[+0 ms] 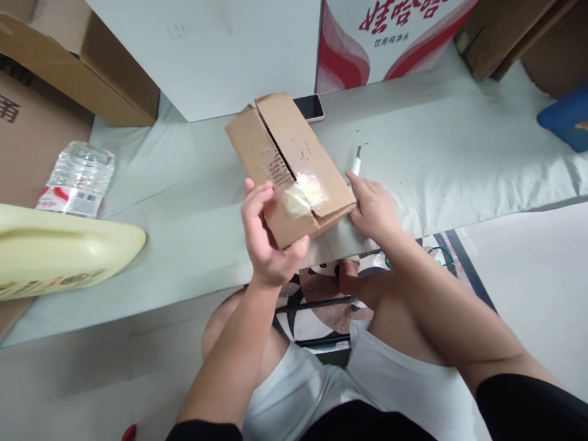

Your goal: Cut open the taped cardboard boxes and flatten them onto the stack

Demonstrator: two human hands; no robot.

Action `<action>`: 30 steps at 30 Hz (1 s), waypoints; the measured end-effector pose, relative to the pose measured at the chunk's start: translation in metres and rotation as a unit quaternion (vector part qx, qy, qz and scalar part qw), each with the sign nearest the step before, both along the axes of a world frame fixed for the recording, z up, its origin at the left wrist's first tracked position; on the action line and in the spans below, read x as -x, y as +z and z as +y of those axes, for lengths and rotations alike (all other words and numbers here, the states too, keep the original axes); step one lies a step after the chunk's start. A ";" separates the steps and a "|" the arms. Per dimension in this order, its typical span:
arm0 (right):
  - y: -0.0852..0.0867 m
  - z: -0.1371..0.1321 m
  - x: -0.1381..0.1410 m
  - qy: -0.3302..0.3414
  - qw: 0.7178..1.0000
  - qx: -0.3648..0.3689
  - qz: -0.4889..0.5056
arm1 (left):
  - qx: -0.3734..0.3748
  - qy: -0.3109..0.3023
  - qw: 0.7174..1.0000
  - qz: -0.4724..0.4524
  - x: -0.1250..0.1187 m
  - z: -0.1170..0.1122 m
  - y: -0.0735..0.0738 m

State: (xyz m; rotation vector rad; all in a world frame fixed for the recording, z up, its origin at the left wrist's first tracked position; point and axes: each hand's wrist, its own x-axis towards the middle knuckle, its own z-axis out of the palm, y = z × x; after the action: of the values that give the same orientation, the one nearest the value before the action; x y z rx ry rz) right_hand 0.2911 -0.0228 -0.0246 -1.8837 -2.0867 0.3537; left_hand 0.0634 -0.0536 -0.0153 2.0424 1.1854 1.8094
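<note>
Head view, left hand point(269, 263), fingers clamped on cardboard box point(316, 153), near front edge of bench point(422, 165), right hand point(375, 208) at white cutter point(356, 164), finger closure unclear.

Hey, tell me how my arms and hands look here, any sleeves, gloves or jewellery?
Black sleeves leave both forearms bare. Your left hand and right hand are ungloved. No watch or bracelet shows on either wrist, and no markings stand out.
</note>
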 end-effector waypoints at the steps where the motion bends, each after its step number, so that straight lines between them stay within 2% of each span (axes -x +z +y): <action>1: 0.000 0.001 0.002 -0.007 1.000 0.005 -0.013 | 0.005 -0.001 1.000 -0.021 0.005 0.002 -0.003; 5: 0.000 0.001 0.007 -0.033 0.999 -0.016 -0.027 | 0.017 0.010 0.993 -0.116 0.022 0.014 -0.014; 8: -0.003 -0.001 0.010 -0.022 0.997 -0.072 0.003 | 0.087 0.058 0.956 -0.275 0.028 0.023 -0.017; 10: -0.006 -0.002 0.013 0.017 0.993 -0.107 0.038 | 0.140 0.098 0.912 -0.374 0.030 0.027 -0.013; 12: -0.008 -0.004 0.016 0.067 0.987 -0.129 0.075 | 0.198 0.097 0.862 -0.456 0.031 0.028 -0.003; 16: -0.005 -0.006 0.018 0.160 0.964 -0.130 0.168 | 0.327 0.050 0.717 -0.614 0.029 0.026 0.020; 17: -0.003 -0.008 0.018 0.170 0.958 -0.131 0.191 | 0.346 0.052 0.692 -0.631 0.028 0.026 0.023; 19: 0.002 -0.010 0.017 0.180 0.947 -0.137 0.229 | 0.376 0.063 0.669 -0.638 0.026 0.026 0.024; 21: 0.006 -0.011 0.015 0.197 0.935 -0.138 0.259 | 0.406 0.071 0.667 -0.621 0.023 0.026 0.019; 23: 0.006 -0.012 0.013 0.217 0.921 -0.137 0.292 | 0.428 0.073 0.692 -0.577 0.022 0.026 0.012; 25: 0.002 -0.012 0.011 0.212 0.910 -0.128 0.333 | 0.421 0.090 0.754 -0.496 0.023 0.025 0.006; 27: -0.003 -0.012 0.009 0.182 0.904 -0.111 0.371 | 0.383 0.143 0.826 -0.389 0.025 0.024 0.002; 28: -0.005 -0.012 0.008 0.161 0.903 -0.101 0.386 | 0.360 0.173 0.854 -0.333 0.026 0.024 0.001; 30: -0.009 -0.013 0.007 0.120 0.904 -0.089 0.400 | 0.327 0.213 0.892 -0.229 0.029 0.025 -0.001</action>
State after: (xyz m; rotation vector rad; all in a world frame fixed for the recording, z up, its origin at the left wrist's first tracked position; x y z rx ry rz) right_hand 0.2836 -0.0355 -0.0332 -1.0865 -1.6800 0.8023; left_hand 0.0346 -0.0287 -0.0158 0.9743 1.8396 1.5846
